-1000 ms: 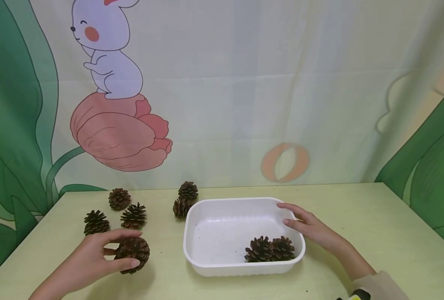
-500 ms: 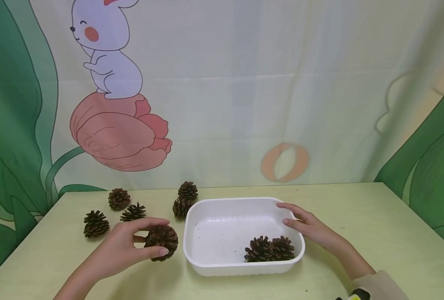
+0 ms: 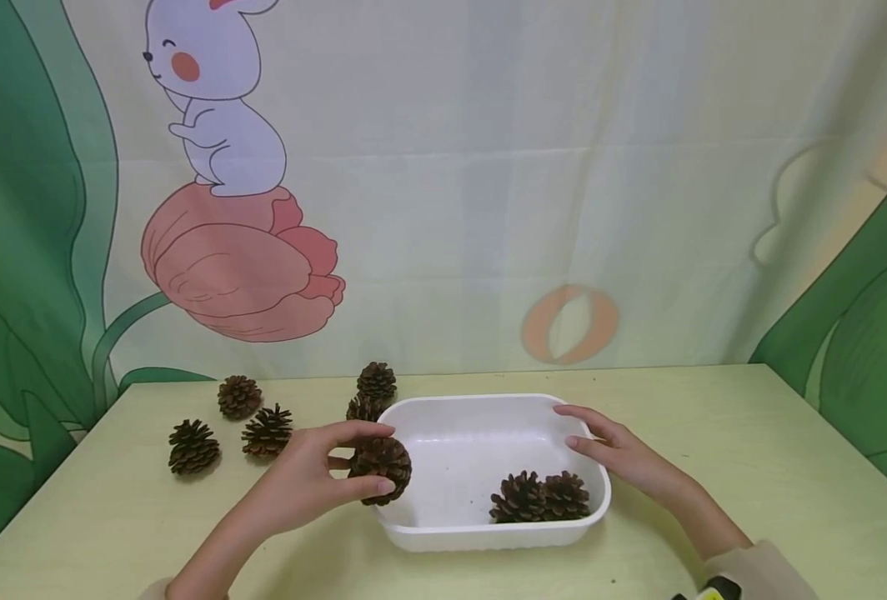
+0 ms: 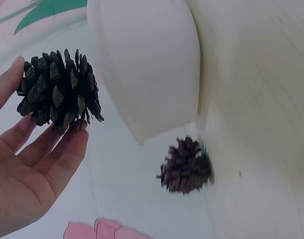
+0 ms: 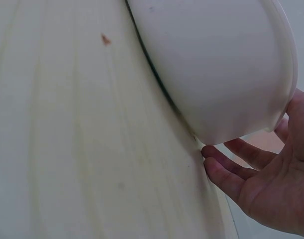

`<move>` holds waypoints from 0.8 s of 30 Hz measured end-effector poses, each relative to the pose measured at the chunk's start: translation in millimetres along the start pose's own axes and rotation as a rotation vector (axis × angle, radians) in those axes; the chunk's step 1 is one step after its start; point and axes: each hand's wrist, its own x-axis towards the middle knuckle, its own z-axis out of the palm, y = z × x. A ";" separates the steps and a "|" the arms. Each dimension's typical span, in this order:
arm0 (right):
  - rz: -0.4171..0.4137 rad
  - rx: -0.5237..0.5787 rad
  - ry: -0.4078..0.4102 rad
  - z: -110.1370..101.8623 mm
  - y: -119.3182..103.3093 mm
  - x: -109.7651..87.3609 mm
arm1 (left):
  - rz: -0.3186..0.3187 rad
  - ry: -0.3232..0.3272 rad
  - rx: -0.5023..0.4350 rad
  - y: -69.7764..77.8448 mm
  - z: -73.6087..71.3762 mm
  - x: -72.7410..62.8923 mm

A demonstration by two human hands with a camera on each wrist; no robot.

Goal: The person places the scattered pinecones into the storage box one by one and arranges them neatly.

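A brown pine cone (image 3: pixel 380 472) is pinched between the thumb and fingers of my left hand (image 3: pixel 312 479), at the left rim of a white plastic tub (image 3: pixel 488 540). In the left wrist view the pine cone (image 4: pixel 57 92) is held clear of the tub (image 4: pixel 152 64). My right hand (image 3: pixel 631 460) holds the tub's right end, thumb over the rim. The right wrist view shows that hand's fingers (image 5: pixel 226 177) along the outer wall of the tub (image 5: pixel 226 74). Two pine cones (image 3: pixel 539 498) lie inside, at the front right.
On the left of the table (image 3: pixel 714 467) stand three loose pine cones (image 3: pixel 193 447). Two more pine cones (image 3: pixel 377 381) sit behind the tub's back left corner, one partly hidden. A printed curtain (image 3: pixel 443 208) hangs along the back edge.
My left hand has carried the pine cone rightward and slightly up, from beside the loose cones to the tub's left rim. The right hand and tub have stayed put.
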 end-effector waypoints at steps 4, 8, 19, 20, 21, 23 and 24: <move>0.000 -0.005 0.003 -0.6 0.3 0.4 | 0.010 -0.025 -0.052 -0.4 12.1 9.5; 0.000 -0.001 -0.001 -0.8 -0.1 0.3 | 0.002 -0.045 -0.066 0.1 22.9 18.0; -0.001 -0.010 0.005 -0.5 -1.1 -0.5 | 0.034 -0.090 0.011 -1.1 49.1 32.9; 0.004 -0.008 0.007 -0.4 -1.1 -0.4 | 0.037 -0.098 0.021 -1.5 51.0 33.9; 0.004 -0.008 0.008 -0.2 -1.0 -0.4 | 0.040 -0.105 0.024 -1.7 52.7 35.0; 0.010 -0.006 0.011 -0.1 -0.4 0.0 | 0.044 -0.119 0.030 -1.9 55.6 37.0; 0.013 -0.004 0.013 0.0 -0.2 0.1 | 0.044 -0.125 0.036 -2.1 57.0 37.8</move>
